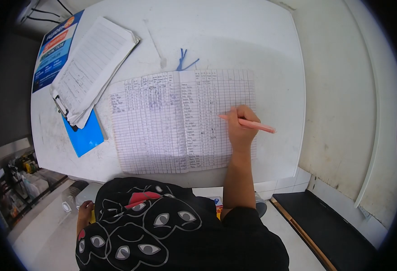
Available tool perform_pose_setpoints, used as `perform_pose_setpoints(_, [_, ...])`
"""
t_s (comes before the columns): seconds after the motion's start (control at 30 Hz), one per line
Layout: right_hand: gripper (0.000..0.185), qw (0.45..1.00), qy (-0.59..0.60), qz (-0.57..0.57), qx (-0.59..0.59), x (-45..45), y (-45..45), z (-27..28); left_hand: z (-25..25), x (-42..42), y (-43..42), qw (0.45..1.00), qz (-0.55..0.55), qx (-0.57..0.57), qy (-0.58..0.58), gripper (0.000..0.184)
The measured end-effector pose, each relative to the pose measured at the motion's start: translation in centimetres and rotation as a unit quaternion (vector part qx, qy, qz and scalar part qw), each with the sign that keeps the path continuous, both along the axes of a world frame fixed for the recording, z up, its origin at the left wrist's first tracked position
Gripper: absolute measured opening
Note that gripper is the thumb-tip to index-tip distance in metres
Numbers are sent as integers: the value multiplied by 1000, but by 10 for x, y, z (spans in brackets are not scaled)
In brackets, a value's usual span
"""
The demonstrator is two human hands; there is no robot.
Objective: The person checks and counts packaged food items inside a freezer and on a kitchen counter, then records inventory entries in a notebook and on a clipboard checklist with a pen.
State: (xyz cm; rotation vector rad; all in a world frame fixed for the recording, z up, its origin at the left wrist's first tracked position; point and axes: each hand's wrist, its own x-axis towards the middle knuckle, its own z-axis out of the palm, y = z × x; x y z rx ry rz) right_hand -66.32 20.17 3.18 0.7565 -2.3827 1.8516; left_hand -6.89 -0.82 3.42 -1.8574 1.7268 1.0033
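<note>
My right hand [243, 127] is closed around a pink pen [258, 125], whose tip points left over the right page of an open ledger [151, 131]. The hand rests on that page. Ruled columns cover both pages, with handwritten names and entries, and a blue ribbon [181, 61] sticks out at the top of the spine. Down beside my black shirt, below the table's edge, my left hand [86, 211] is partly in view, near something yellow [92, 217]. Its fingers are small and partly hidden, so I cannot make out their grip.
On the white table [234, 36], a clipboard [60, 106] with written sheets [94, 58] overlaps a blue notebook [85, 137]. A blue printed leaflet [58, 52] lies at the far left corner. A wall [338, 90] stands to the right, and shelves with goods [31, 180] are at lower left.
</note>
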Motion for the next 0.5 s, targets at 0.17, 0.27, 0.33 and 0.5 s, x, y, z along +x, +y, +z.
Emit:
perform_pose_setpoints(0.17, [31, 1000, -6, 12, 1, 3, 0, 2, 7, -7, 1, 1000, 15, 6, -15, 32])
perform_pose_setpoints(0.27, [29, 1000, -6, 15, -3, 1, 1, -1, 10, -14, 2, 1000, 26, 8, -8, 31])
perform_pose_setpoints(0.33, [27, 1000, -17, 13, -3, 1, 1, 0, 8, -10, 2, 1000, 2, -2, -5, 31])
perform_pose_setpoints(0.5, [27, 1000, 20, 9, 7, 1, -1, -3, 2, -8, -1, 1000, -11, -3, 0, 31])
